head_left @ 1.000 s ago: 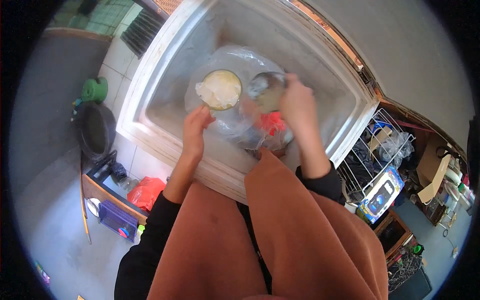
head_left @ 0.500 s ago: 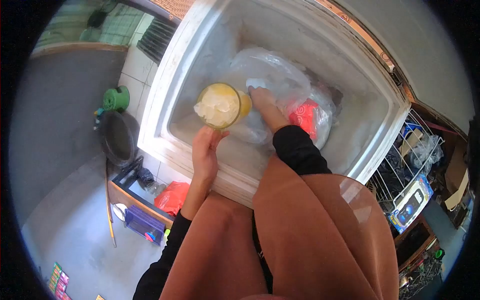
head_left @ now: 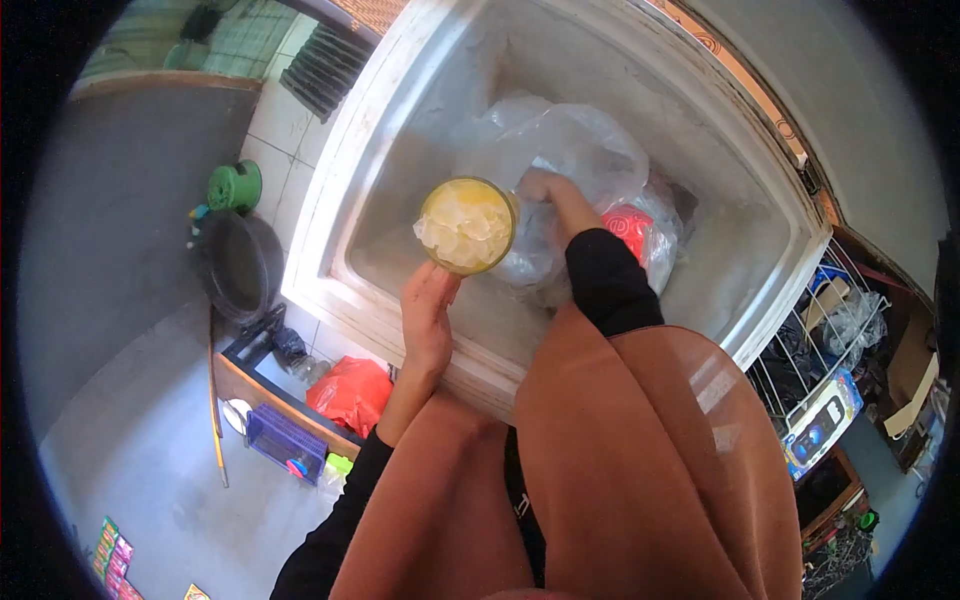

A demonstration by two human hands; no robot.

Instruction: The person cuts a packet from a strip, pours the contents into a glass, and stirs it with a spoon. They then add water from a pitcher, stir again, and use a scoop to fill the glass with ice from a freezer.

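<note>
My left hand (head_left: 428,318) is closed on a glass (head_left: 512,222) of yellow drink with chunks of ice (head_left: 462,226) heaped at its top. The glass is over the inside of a white-rimmed chest freezer (head_left: 325,215). Deeper in, my right hand (head_left: 548,188) is curled at the clear plastic bag (head_left: 590,150), just right of the glass. Its fingertips are hidden, so what they grip does not show. Beside my right wrist, a red package (head_left: 627,228) lies under clear plastic.
Right of the freezer stands a white wire rack (head_left: 790,350) with bags and a boxed item (head_left: 822,428). At left are a black basin (head_left: 240,265), a green container (head_left: 235,186), a red plastic bag (head_left: 352,395) and a purple rack (head_left: 285,440).
The glass, still in my left hand, sits slightly farther right in view. My right hand has moved a little right and up, and its fingers are more hidden. The whole view has shifted slightly.
</note>
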